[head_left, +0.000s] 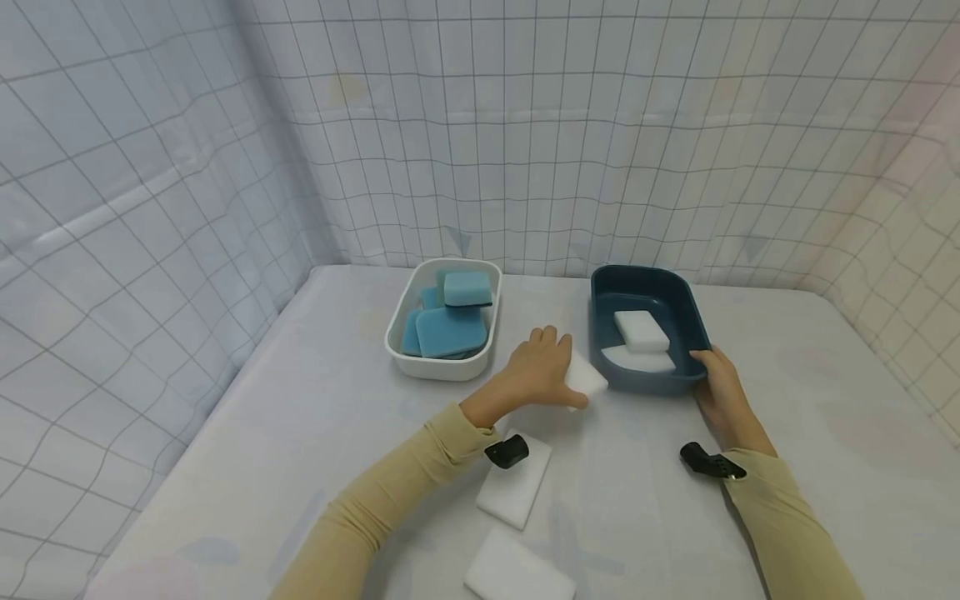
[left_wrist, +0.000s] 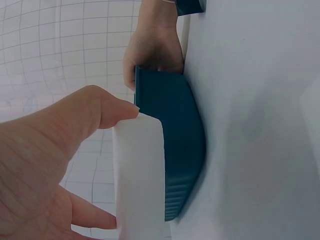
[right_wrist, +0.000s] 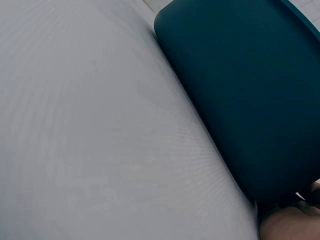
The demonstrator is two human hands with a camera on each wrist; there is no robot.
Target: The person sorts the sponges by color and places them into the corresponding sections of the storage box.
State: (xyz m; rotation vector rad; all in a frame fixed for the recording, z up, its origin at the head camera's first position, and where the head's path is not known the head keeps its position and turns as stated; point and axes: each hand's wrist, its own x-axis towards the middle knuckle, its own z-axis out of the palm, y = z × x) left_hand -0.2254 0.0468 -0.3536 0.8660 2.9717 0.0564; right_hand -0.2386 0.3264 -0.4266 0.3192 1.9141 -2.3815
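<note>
My left hand (head_left: 542, 367) pinches a white sponge block (head_left: 584, 379) between thumb and fingers, just left of a dark teal bin (head_left: 651, 382). In the left wrist view the block (left_wrist: 140, 175) overlaps the bin's side, the thumb on its top end. My right hand (head_left: 723, 396) grips the bin's near right corner, fingers over the rim; in the right wrist view only a bit of that hand (right_wrist: 292, 224) shows at the lower corner. Inside the bin, one white block (head_left: 642, 330) lies partly over another white piece (head_left: 637, 359).
A white bin (head_left: 442, 369) filled with blue sponges (head_left: 452, 332) stands to the left. Two more white blocks lie on the table nearer me, one (head_left: 516, 492) partly under my left wrist's black device, the other (head_left: 517, 571) at the front edge of view. Gridded curtains surround the table.
</note>
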